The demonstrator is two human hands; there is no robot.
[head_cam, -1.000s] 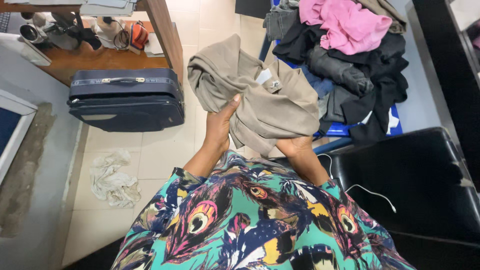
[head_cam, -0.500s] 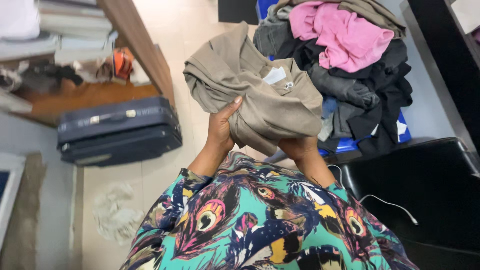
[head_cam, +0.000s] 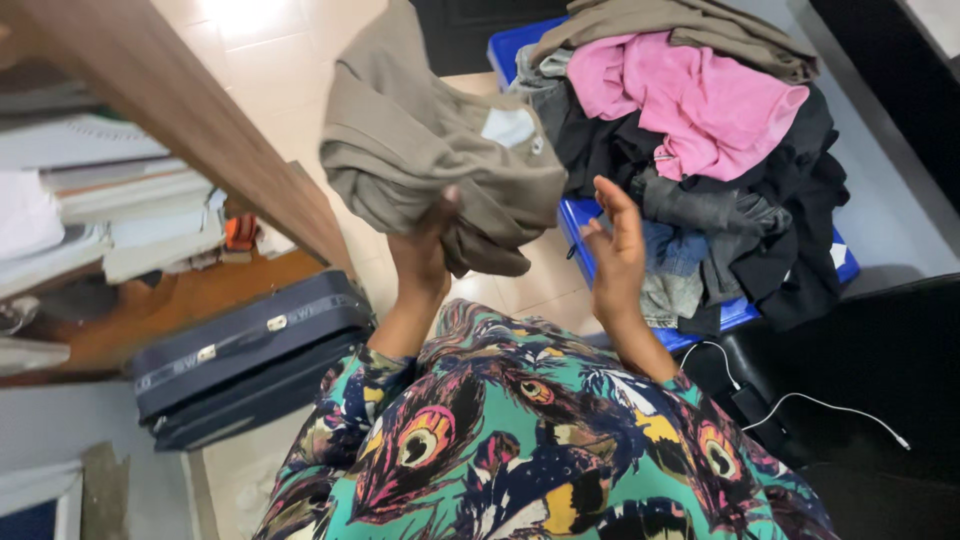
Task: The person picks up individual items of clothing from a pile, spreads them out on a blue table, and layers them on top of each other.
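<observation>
Since half a second ago: right hand (head_cam: pixel 612 245) off the bundled taupe-beige fabric garment (head_cam: pixel 430 160), bundle carried up and toward the left on the left hand (head_cam: pixel 420 255) alone, view swung so the wooden shelf edge (head_cam: pixel 170 110) now cuts across the upper left

Left hand raised under the garment, thumb pressed against its lower folds, the other fingers hidden behind the cloth, evidently closed on it. Garment crumpled into a loose roll, white label (head_cam: pixel 507 127) showing near its top right, one corner trailing up toward the top edge of the view

Right hand free in the air just beside the bundle, apart from it, palm turned toward it, fingers spread and slightly curled, holding nothing

Behind the right hand: heap of mixed clothes (head_cam: pixel 740 200) on a blue plastic surface (head_cam: pixel 585 215), pink crumpled top (head_cam: pixel 700 100) uppermost with a second taupe piece (head_cam: pixel 690 25) above it, black and grey items beneath

Lower left: dark navy hard-sided suitcase (head_cam: pixel 240 355) lying flat on the pale tiled floor (head_cam: pixel 290 80), below stacked papers and books (head_cam: pixel 120 210) on the shelf

Lower right: black padded seat (head_cam: pixel 880 350) with a thin white cable (head_cam: pixel 830 405) lying across it

Bottom centre: sleeves and front of a teal, feather-patterned printed top (head_cam: pixel 530 450)
</observation>
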